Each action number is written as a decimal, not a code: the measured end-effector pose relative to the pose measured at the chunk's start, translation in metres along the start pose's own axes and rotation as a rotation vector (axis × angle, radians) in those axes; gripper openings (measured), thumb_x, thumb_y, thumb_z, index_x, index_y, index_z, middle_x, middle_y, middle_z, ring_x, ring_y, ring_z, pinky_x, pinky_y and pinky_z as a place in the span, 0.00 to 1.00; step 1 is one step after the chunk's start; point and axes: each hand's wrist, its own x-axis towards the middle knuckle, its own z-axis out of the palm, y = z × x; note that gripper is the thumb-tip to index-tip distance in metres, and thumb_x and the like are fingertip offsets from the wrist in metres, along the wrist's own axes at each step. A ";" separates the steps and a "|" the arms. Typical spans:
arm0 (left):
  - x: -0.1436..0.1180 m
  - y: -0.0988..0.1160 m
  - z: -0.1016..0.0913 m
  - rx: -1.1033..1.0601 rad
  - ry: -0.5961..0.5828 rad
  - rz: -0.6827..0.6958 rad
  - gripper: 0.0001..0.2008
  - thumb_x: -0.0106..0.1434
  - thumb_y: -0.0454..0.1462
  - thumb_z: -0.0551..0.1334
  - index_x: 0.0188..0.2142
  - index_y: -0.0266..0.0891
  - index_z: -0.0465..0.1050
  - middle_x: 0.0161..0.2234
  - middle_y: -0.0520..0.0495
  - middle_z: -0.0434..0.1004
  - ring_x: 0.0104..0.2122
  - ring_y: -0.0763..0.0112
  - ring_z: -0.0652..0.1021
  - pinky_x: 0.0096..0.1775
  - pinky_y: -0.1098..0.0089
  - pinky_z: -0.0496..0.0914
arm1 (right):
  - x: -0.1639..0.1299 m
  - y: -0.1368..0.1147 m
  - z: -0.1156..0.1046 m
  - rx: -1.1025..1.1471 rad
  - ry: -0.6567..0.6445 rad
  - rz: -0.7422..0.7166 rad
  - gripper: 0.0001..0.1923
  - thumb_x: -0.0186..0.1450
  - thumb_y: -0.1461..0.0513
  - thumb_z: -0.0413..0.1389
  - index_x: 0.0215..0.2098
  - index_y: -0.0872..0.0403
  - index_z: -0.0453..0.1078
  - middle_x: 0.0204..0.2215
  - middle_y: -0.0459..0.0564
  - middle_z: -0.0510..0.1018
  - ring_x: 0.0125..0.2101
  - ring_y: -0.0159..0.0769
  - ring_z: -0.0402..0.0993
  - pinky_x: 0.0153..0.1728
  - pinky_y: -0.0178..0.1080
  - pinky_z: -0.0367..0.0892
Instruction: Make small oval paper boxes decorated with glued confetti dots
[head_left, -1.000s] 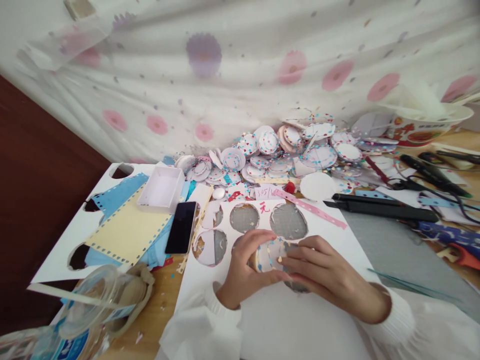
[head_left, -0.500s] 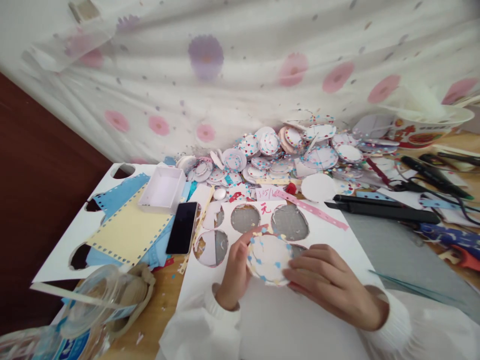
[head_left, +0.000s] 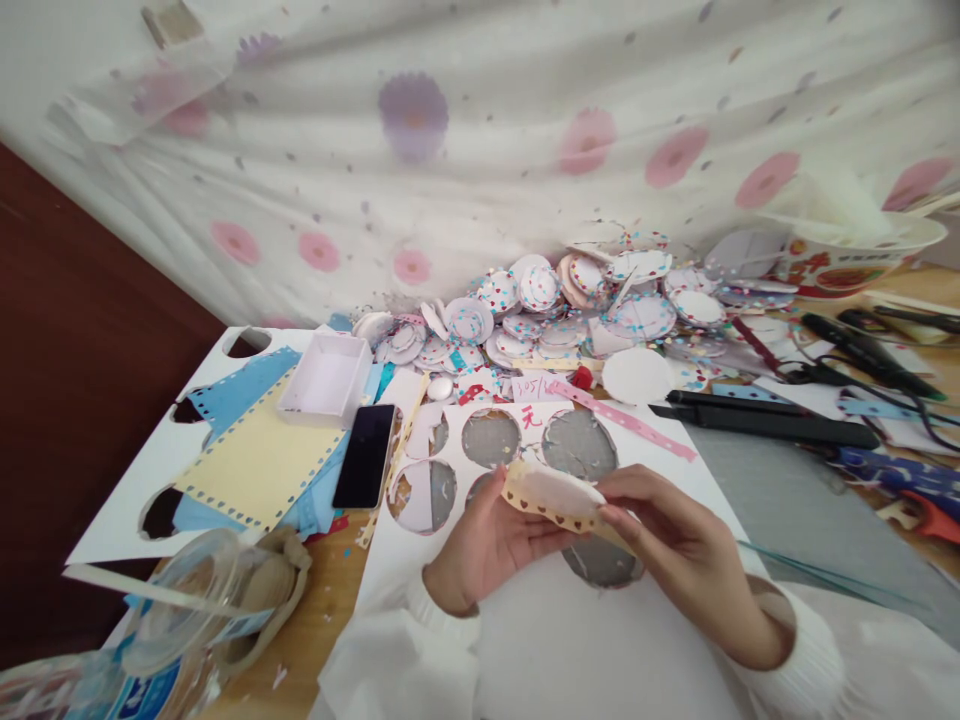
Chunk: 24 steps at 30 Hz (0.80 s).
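We pinch the paper disc between both hands: left hand closed on its near-left rim, right hand on its right edge. It sits above the punched white sheet, long axis left-right. Half a second ago it faced us; now it lies tilted nearly edge-on.

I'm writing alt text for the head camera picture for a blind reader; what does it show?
Two hands, the left hand and the right hand, hold a round paper disc with a yellow scalloped edge above a white card sheet with round holes cut in it. Behind lie a heap of decorated paper circles, a black phone and a small white box.
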 end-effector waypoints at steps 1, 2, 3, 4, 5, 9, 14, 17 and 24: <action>0.000 0.001 0.000 -0.018 -0.015 -0.024 0.34 0.61 0.57 0.59 0.51 0.27 0.71 0.45 0.32 0.79 0.46 0.55 0.79 0.57 0.55 0.63 | 0.000 0.000 0.001 0.024 -0.012 0.035 0.05 0.66 0.65 0.56 0.39 0.50 0.72 0.32 0.49 0.76 0.32 0.35 0.75 0.31 0.34 0.72; -0.001 0.001 0.000 -0.030 -0.035 -0.039 0.35 0.60 0.57 0.60 0.52 0.27 0.70 0.46 0.32 0.79 0.46 0.54 0.79 0.58 0.54 0.63 | 0.000 0.001 0.001 0.047 -0.024 0.070 0.04 0.66 0.64 0.56 0.39 0.50 0.72 0.31 0.49 0.76 0.32 0.35 0.75 0.30 0.33 0.72; -0.001 0.001 -0.001 -0.040 -0.054 -0.046 0.36 0.60 0.57 0.60 0.53 0.27 0.69 0.47 0.32 0.78 0.46 0.53 0.79 0.58 0.53 0.62 | 0.000 0.001 0.001 0.068 -0.034 0.103 0.03 0.66 0.63 0.56 0.39 0.51 0.72 0.31 0.49 0.76 0.31 0.34 0.75 0.30 0.33 0.72; -0.001 0.001 -0.001 -0.048 -0.066 -0.047 0.36 0.60 0.58 0.59 0.53 0.27 0.68 0.47 0.32 0.78 0.47 0.52 0.79 0.58 0.52 0.62 | -0.001 0.001 0.002 0.085 -0.040 0.129 0.03 0.66 0.63 0.56 0.39 0.51 0.72 0.31 0.49 0.76 0.31 0.35 0.75 0.29 0.33 0.73; -0.002 0.001 -0.002 -0.054 -0.070 -0.047 0.36 0.60 0.58 0.59 0.53 0.27 0.68 0.47 0.32 0.77 0.47 0.52 0.79 0.58 0.52 0.62 | -0.001 0.001 0.002 0.095 -0.040 0.146 0.03 0.66 0.62 0.57 0.39 0.51 0.72 0.31 0.49 0.76 0.31 0.35 0.75 0.30 0.33 0.73; -0.002 0.000 -0.004 -0.060 -0.046 -0.021 0.33 0.61 0.55 0.61 0.53 0.28 0.68 0.46 0.33 0.78 0.46 0.55 0.79 0.59 0.54 0.62 | 0.000 0.002 0.002 0.094 -0.042 0.146 0.04 0.66 0.61 0.57 0.38 0.51 0.72 0.32 0.50 0.77 0.33 0.36 0.76 0.32 0.33 0.74; -0.001 0.002 -0.001 -0.056 -0.083 -0.047 0.35 0.61 0.57 0.59 0.54 0.28 0.68 0.49 0.32 0.77 0.48 0.53 0.78 0.60 0.54 0.59 | 0.002 0.000 0.002 0.100 -0.025 0.173 0.04 0.66 0.60 0.57 0.39 0.51 0.73 0.32 0.49 0.77 0.31 0.35 0.76 0.30 0.33 0.74; 0.000 0.003 0.000 -0.062 -0.084 -0.047 0.33 0.62 0.56 0.59 0.54 0.31 0.68 0.48 0.35 0.78 0.48 0.56 0.78 0.60 0.55 0.59 | 0.002 0.000 0.001 0.096 -0.015 0.169 0.05 0.67 0.61 0.56 0.41 0.50 0.73 0.34 0.49 0.78 0.33 0.34 0.76 0.32 0.31 0.74; 0.000 0.006 -0.003 0.080 0.035 0.227 0.28 0.56 0.52 0.67 0.49 0.35 0.74 0.50 0.38 0.77 0.50 0.58 0.77 0.60 0.61 0.61 | 0.001 0.005 -0.002 0.115 0.101 0.193 0.09 0.68 0.61 0.54 0.47 0.47 0.70 0.36 0.47 0.76 0.32 0.29 0.74 0.35 0.29 0.72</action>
